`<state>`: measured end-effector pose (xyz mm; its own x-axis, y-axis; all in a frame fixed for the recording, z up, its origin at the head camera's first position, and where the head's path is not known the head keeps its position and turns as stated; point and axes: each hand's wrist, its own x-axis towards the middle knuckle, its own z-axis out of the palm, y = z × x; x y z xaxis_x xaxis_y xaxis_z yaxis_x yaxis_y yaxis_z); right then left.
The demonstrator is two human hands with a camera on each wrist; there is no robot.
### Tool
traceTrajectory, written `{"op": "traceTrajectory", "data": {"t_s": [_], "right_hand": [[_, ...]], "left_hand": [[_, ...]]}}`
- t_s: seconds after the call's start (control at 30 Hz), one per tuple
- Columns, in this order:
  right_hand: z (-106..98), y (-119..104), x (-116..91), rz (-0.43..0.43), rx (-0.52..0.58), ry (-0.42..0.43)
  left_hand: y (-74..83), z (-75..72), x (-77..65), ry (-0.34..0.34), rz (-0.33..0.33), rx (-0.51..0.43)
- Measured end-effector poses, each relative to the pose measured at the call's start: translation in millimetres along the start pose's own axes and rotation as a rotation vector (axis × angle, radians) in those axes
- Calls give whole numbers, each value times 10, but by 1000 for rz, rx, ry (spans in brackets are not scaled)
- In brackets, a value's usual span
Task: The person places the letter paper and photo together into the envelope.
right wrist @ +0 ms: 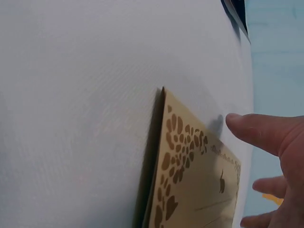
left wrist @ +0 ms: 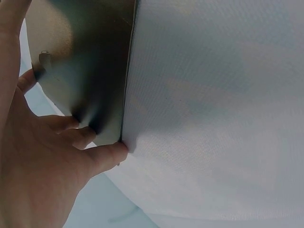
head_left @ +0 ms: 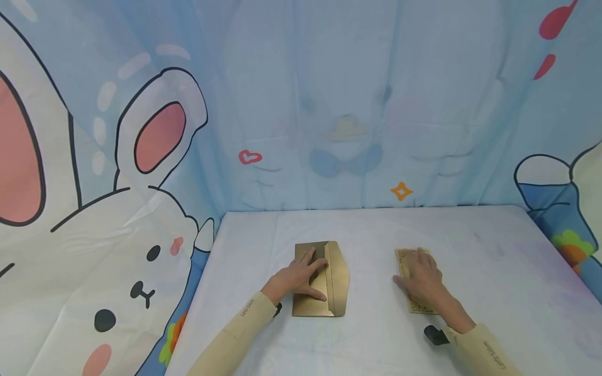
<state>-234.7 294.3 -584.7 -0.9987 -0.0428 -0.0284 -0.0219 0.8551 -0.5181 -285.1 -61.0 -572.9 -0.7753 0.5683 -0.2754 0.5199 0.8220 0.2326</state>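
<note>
A gold envelope (head_left: 338, 287) with its pointed flap opened to the right lies on the white-covered table. My left hand (head_left: 297, 275) rests across its left part, fingers spread and thumb apart. In the left wrist view the fingertips (left wrist: 114, 151) meet the edge of the shiny envelope (left wrist: 107, 57). To the right lies a tan card (head_left: 417, 307) with a brown cut-out-like pattern. My right hand (head_left: 423, 279) is over it and covers much of it. The right wrist view shows the card (right wrist: 199, 190) slightly raised at a corner, with the thumb extended beside it.
The table (head_left: 376, 230) has a pale cloth, its back edge against a blue curtain (head_left: 291, 104) printed with cartoon rabbits. A black device (head_left: 435, 335) sits at the right wrist. Between envelope and card lies a stretch of cloth.
</note>
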Motion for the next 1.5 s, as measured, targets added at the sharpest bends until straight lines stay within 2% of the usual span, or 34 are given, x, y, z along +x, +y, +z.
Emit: {"op": "traceTrajectory", "data": {"t_s": [0.13,0.37,0.83,1.13,1.33,1.5], "right_hand": [[-15,42,-43,51,40,24],[-41,99,-65,101,39,59],[-120,148,-29,181,62,45],[-205,313,-65,171,60,23],[-242,384,-94,230,72,-21],[-284,388,-113,241,64,-7]], "left_hand": [[-4,-5,0,-2,0,-4],[-11,2,3,-2,-5,-25],[7,-1,-7,-8,-7,-23],[20,-13,-18,-2,-1,-22],[17,-4,-9,-8,-4,-26],[13,3,-1,-8,-6,-23]]}}
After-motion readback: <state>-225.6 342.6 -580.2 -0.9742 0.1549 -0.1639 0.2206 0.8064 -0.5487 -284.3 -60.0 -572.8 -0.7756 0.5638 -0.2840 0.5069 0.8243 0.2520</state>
